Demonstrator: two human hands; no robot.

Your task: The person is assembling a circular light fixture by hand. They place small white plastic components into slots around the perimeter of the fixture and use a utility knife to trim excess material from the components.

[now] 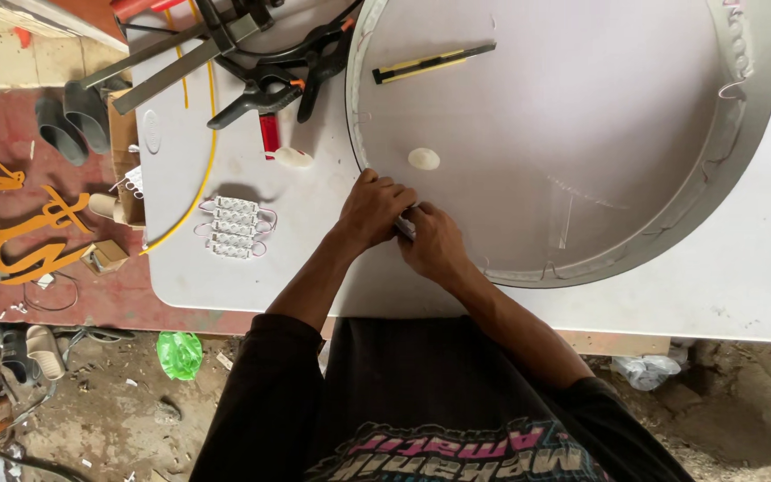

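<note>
My left hand [373, 209] and my right hand [433, 243] meet at the near rim of a large round shallow metal tray [742, 116] with a white inner face. Both close on a small grey piece [405, 228] pressed against that rim; most of it is hidden by my fingers. A string of small white light modules [232, 227] on thin wires lies on the white table [252, 277], left of my left hand. Inside the round tray lie a yellow and black utility knife [430, 62] and a small white lump [423, 159].
Black spring clamps [278, 76] and metal bars [180, 58] lie at the table's far left, with a yellow cable [196, 183] and a red and white item [277, 147]. Orange cut-out shapes [24, 232], sandals [69, 120] and a green bag [179, 353] lie on the floor.
</note>
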